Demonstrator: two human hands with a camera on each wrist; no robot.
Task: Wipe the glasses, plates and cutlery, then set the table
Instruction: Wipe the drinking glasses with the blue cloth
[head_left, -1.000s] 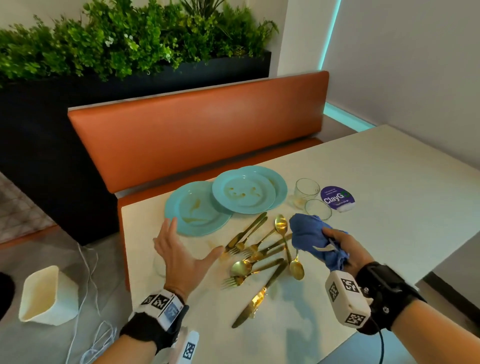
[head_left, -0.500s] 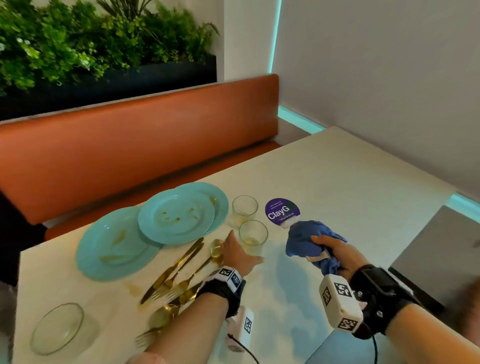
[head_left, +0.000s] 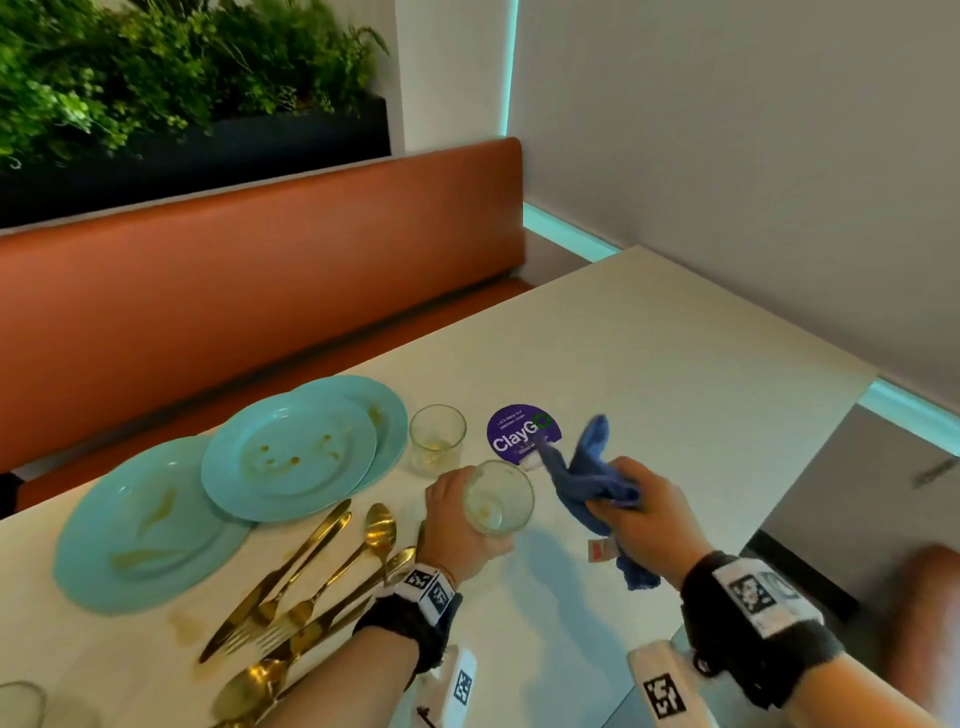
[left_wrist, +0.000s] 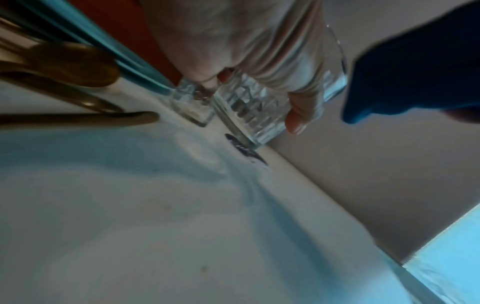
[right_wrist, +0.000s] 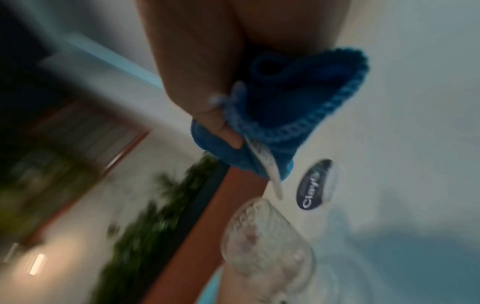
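Note:
My left hand (head_left: 457, 525) grips a small clear glass (head_left: 497, 498) lifted just off the white table (head_left: 675, 374); the left wrist view shows fingers (left_wrist: 298, 115) wrapped round that glass (left_wrist: 249, 115). My right hand (head_left: 641, 512) holds a bunched blue cloth (head_left: 587, 467) right beside the glass. In the right wrist view the cloth (right_wrist: 280, 107) sits under the thumb, the glass (right_wrist: 265, 242) below it. A second glass (head_left: 436, 439) stands behind. Three stained turquoise plates (head_left: 288, 457) overlap at left. Gold cutlery (head_left: 306, 587) lies in front of them.
A purple ClayGo sticker (head_left: 522, 432) lies on the table behind the cloth. An orange bench back (head_left: 260, 291) runs along the far edge, with plants above. A clear glass object (head_left: 21, 701) shows at the lower left corner. A grey wall (head_left: 727, 156) borders the right side.
My left hand moved from beside the cutlery to the nearer glass, closed round it and lifted it. The right hand brought the cloth closer. The head view swung right.

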